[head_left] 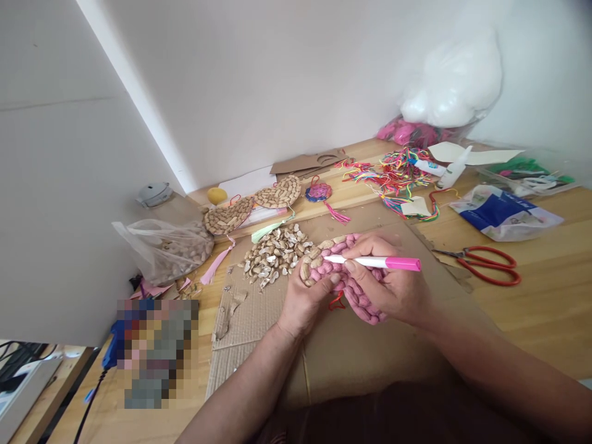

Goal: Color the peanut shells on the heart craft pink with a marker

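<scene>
A round disc covered in peanut shells (361, 301) is held above the cardboard by my left hand (303, 299), thumb on top and fingers beneath. Most of its shells are pink; those along the far left edge are plain tan. My right hand (393, 280) pinches a white marker with a pink end (403, 264), its tip touching the shells near the tan and pink border. From the disc's near side hangs a red cord loop (337, 301). Left of the disc lies a heap of loose peanut shells (272, 256).
Behind are two tan shell discs (280, 192) with tassels and a small pink-blue one (319, 192). Red-handled scissors (493, 265) and a blue-white packet (506, 213) lie right. Colourful cords (402, 172) lie farther back. A plastic bag of peanuts (166, 250) stands left, beyond a blue glue gun (113, 345).
</scene>
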`<action>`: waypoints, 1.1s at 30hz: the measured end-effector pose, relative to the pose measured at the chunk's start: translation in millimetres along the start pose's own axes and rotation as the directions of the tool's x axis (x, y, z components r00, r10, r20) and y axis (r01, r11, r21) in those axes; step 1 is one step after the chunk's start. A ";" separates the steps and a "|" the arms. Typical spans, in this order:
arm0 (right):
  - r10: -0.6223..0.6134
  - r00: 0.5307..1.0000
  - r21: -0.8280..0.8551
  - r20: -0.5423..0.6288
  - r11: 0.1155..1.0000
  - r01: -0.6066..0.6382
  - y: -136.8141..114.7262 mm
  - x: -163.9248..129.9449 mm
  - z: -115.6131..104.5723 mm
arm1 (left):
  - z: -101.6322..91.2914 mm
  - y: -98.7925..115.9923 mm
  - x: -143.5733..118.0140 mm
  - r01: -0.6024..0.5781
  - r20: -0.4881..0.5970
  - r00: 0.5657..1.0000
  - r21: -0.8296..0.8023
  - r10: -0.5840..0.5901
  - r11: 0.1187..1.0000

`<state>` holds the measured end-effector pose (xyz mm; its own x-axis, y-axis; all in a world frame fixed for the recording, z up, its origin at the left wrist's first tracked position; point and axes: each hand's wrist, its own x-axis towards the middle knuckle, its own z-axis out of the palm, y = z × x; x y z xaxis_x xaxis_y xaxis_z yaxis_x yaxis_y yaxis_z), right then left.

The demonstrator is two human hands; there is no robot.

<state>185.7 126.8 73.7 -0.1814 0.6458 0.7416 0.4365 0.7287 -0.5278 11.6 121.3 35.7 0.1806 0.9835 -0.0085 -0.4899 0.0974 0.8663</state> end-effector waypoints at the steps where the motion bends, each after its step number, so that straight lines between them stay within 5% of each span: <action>1: 0.002 1.000 -0.019 -0.009 1.000 -0.002 -0.1 -0.4 -0.3 | -0.4 0.5 0.2 0.011 -0.014 1.000 -0.008 -0.011 1.000; 10: 0.021 0.995 -0.086 -0.095 0.996 -0.030 0.6 -3.2 1.0 | 1.6 0.1 -6.4 0.152 -0.050 0.986 -0.129 -0.160 0.980; 27: -0.069 0.997 -0.250 -0.020 0.966 0.062 -4.0 -0.7 -3.3 | 6.3 3.5 -2.0 0.126 -0.192 0.972 -0.074 -0.138 0.989; 33: -0.046 0.998 -0.157 -0.039 0.987 0.040 -1.5 0.7 -4.3 | 4.7 3.8 -1.0 0.117 -0.167 0.977 -0.090 -0.131 0.989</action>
<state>188.6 125.2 76.8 -0.1668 0.6018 0.7810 0.5621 0.7088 -0.4261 13.5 119.9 41.4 0.0985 0.9738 -0.2049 -0.5405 0.2252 0.8106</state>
